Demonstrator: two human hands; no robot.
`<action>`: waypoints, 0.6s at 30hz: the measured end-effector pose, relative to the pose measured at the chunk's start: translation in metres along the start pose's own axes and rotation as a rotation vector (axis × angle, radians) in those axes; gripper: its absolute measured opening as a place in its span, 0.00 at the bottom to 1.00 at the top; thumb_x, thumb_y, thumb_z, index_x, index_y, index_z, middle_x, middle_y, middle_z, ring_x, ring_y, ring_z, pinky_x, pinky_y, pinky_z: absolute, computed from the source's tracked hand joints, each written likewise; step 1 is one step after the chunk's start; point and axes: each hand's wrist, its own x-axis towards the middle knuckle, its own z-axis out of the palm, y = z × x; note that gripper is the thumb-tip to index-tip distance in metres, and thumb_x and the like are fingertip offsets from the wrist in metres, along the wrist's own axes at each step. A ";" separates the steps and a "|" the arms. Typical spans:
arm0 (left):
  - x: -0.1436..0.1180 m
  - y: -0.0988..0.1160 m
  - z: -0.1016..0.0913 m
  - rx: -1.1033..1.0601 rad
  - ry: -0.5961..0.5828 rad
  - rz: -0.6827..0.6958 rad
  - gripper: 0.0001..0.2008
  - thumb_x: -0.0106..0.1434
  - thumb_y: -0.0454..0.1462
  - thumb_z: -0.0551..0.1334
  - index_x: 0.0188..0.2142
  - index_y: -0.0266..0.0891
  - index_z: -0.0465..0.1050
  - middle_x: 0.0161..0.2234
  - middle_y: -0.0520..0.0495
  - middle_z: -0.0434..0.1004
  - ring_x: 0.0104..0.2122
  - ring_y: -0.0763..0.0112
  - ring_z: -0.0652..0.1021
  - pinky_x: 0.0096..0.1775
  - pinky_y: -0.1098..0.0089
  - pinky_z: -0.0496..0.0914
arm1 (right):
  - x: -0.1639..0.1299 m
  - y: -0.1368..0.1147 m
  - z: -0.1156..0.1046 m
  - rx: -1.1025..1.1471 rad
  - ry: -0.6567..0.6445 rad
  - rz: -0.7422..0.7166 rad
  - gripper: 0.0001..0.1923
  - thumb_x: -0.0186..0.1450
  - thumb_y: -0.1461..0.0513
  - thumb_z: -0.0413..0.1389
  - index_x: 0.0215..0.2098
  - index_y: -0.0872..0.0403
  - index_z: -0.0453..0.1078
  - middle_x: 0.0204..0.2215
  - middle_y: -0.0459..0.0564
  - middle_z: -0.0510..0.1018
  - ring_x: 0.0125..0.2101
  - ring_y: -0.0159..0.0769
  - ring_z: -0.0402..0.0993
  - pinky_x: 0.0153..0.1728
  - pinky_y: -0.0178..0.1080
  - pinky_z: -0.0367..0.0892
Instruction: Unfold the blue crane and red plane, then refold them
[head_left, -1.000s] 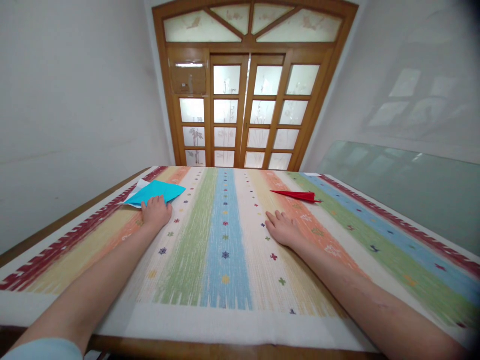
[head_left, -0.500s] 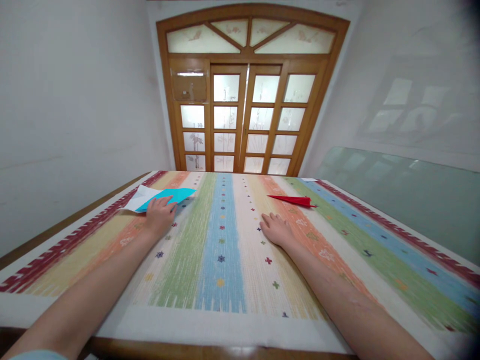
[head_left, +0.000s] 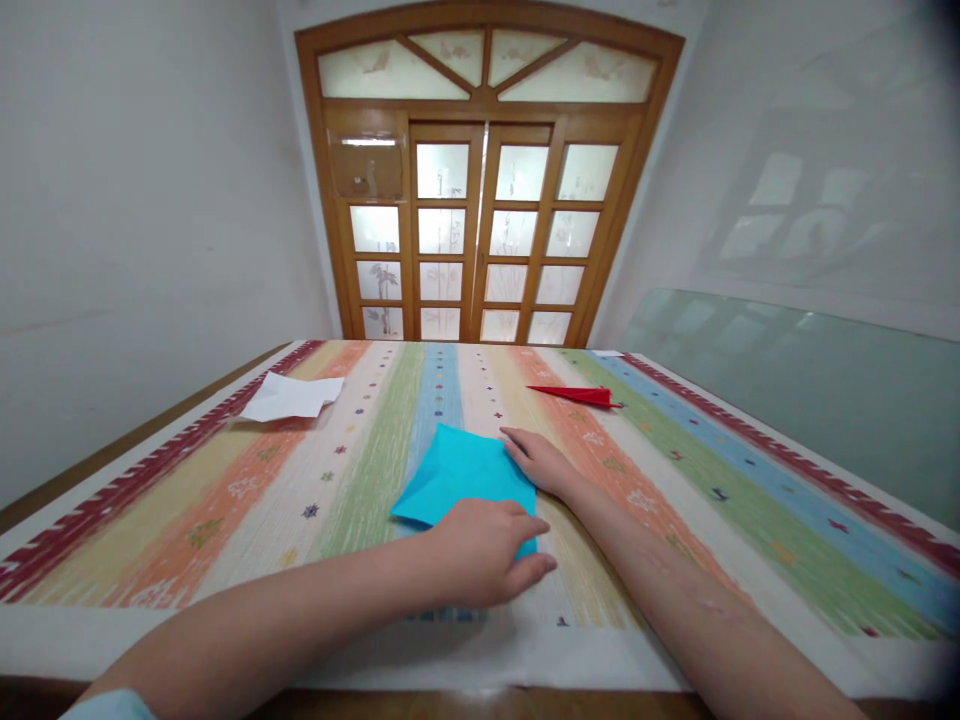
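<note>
A bright blue sheet of paper (head_left: 457,470) lies at the middle of the table, slightly bent, with its left corner raised. My left hand (head_left: 484,550) reaches across its near side and holds the lower right part; some of the paper shows between thumb and index finger. At the upper right edge, my right hand (head_left: 544,462) rests with its index finger stretched out, touching or very close to the paper. Its other fingers are partly hidden.
A creased white sheet of paper (head_left: 289,398) lies at the left. Farther back on the right is a folded red paper piece, long and pointed (head_left: 577,396). A striped cloth (head_left: 360,520) covers the table. A greenish glass panel (head_left: 787,360) stands along the right side.
My left hand has brought the blue paper from the white sheet at the left to the middle. The white sheet stays behind. My right hand has turned slightly and is now at the blue paper's edge.
</note>
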 end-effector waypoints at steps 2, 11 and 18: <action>-0.003 -0.004 -0.009 0.003 0.002 0.047 0.20 0.70 0.49 0.54 0.54 0.45 0.74 0.43 0.42 0.81 0.41 0.56 0.80 0.40 0.61 0.73 | 0.000 0.000 0.000 0.007 -0.004 -0.020 0.26 0.74 0.50 0.44 0.64 0.51 0.66 0.61 0.54 0.73 0.59 0.45 0.69 0.60 0.47 0.60; -0.030 -0.156 0.006 0.007 0.361 -0.522 0.20 0.68 0.44 0.58 0.56 0.40 0.71 0.44 0.42 0.79 0.42 0.60 0.78 0.45 0.62 0.70 | 0.000 -0.004 -0.002 0.002 -0.001 -0.069 0.27 0.70 0.50 0.52 0.61 0.54 0.70 0.60 0.58 0.72 0.60 0.50 0.67 0.61 0.50 0.58; -0.029 -0.180 0.018 -0.196 0.348 -0.562 0.25 0.65 0.46 0.62 0.59 0.41 0.68 0.35 0.48 0.80 0.34 0.64 0.79 0.38 0.67 0.69 | -0.006 -0.054 -0.033 0.249 0.179 -0.224 0.16 0.71 0.53 0.51 0.42 0.51 0.78 0.45 0.55 0.81 0.49 0.45 0.75 0.54 0.49 0.66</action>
